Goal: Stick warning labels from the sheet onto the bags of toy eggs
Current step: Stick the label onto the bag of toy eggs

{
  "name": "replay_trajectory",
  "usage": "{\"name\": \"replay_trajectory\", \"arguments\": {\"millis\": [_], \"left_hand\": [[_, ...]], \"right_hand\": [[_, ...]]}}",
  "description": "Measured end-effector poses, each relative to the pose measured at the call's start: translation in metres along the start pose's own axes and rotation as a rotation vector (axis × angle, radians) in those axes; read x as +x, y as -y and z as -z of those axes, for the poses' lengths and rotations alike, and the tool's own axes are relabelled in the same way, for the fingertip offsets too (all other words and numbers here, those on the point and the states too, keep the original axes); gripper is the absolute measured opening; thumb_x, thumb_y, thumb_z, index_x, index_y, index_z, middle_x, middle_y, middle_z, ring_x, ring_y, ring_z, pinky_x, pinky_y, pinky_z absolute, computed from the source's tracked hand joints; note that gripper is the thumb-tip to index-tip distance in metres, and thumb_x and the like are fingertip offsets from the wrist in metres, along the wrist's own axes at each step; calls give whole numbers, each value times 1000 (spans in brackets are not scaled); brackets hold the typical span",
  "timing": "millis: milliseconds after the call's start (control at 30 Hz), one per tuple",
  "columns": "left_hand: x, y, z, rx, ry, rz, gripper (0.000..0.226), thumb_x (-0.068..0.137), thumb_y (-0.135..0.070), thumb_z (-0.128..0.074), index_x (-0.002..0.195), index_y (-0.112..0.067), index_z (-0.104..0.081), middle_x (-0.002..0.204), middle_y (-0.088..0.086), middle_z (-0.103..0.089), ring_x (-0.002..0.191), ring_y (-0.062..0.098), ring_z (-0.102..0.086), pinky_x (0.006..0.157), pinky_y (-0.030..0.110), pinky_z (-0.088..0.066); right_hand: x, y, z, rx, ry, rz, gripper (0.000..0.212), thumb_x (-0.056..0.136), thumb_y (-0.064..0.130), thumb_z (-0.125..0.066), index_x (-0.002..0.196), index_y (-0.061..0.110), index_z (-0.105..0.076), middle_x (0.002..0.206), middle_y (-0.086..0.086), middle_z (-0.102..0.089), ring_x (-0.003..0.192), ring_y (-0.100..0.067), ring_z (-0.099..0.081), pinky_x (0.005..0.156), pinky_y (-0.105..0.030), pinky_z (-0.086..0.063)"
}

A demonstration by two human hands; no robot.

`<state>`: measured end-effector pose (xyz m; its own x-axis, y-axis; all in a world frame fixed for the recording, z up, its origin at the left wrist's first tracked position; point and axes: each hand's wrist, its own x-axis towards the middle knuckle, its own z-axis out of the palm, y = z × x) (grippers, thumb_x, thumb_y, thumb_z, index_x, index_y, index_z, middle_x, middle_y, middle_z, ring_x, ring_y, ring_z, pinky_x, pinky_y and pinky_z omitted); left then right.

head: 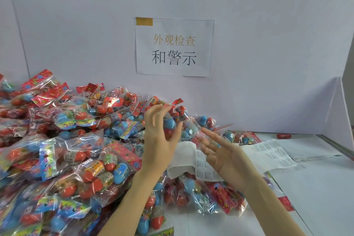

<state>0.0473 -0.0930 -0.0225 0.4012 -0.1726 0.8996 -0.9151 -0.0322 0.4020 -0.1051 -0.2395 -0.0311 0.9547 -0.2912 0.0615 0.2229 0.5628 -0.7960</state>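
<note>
Fingers [162, 110] of the left hand [160, 140] pinch a raised bag [179, 120].
Clear, crinkled, holding red and blue eggs; right hand [222, 156] fingers spread apart.

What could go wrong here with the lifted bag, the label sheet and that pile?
1. The left hand holds the clear plastic bag of red and blue toy eggs by its fingers only; it may slip.
2. The white printed label sheet runs under the open right hand and could crease.
3. The heaped pile of bags could hide labelled ones.

Paper sign [174, 48] taped on white partition wall [268, 44]
</note>
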Motion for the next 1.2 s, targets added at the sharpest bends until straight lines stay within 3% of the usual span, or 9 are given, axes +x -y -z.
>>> {"name": "replay_trajectory", "arguments": {"millis": [100,200,367,533,667,833,967,1067,1200], "left_hand": [[0,-10,-1,-176,13,66,38,100,-17,-70,136,-7,-61,134,10,-54,129,12,-52,107,17,-42],[2,-16,4,-595,162,388,27,103,-29,-66,130,-25,-66,108,1,-64,91,10,-63,82,23,-54],[1,-20,2,-1026,393,641,29,108,-18,-57,136,-15,-65,134,11,-68,120,27,-63,97,33,-57],[-1,-13,-3,-998,458,757,40,100,-27,-62,140,-29,-64,144,-1,-63,139,20,-55,115,41,-43],[-5,-13,-6,-691,466,756,45,89,-48,-80,131,-43,-66,120,-21,-72,117,6,-67,98,27,-54],[-5,-7,-3,-659,500,679,30,90,-21,-83,116,-35,-80,104,-2,-80,97,19,-74,85,32,-62],[-6,-10,-2,-683,636,625,37,87,-26,-87,121,-38,-77,114,4,-79,100,25,-77,88,36,-63],[-6,-10,-2,-685,593,659,26,89,-38,-82,114,-34,-79,111,-4,-79,103,15,-75,90,27,-59],[-6,-5,-2,-699,515,726,18,100,-29,-68,108,-25,-84,109,2,-81,110,19,-74,103,40,-55]], "right_hand": [[1,-10,-3,-134,17,17,46,104,19,-62,150,18,-57,145,-11,-64,133,-28,-63,100,-30,-58],[1,-17,-8,-153,61,-5,47,106,23,-61,152,18,-53,150,-14,-59,140,-31,-57,115,-40,-48],[2,-17,-16,-199,33,-5,43,105,33,-62,139,8,-66,134,-18,-69,119,-27,-70,98,-31,-56],[4,-15,-12,-184,-121,166,22,94,24,-74,113,14,-75,113,-15,-75,96,-25,-73,84,-29,-60],[3,-13,-13,-350,-198,286,35,91,24,-79,119,8,-66,107,-18,-76,99,-34,-77,85,-34,-61],[0,-6,-15,-419,-244,252,53,89,55,-78,118,11,-76,111,-15,-78,100,-31,-77,85,-45,-64],[-5,-3,-13,-688,-262,375,33,92,51,-71,117,31,-77,102,-3,-82,96,-20,-79,80,-29,-64],[-5,-4,-13,-739,-346,423,24,90,54,-72,90,33,-84,86,0,-81,77,-16,-77,67,-18,-55],[-1,-7,-6,-750,-451,459,26,84,63,-73,87,40,-84,82,-4,-81,76,-37,-74,69,-36,-50]]}}
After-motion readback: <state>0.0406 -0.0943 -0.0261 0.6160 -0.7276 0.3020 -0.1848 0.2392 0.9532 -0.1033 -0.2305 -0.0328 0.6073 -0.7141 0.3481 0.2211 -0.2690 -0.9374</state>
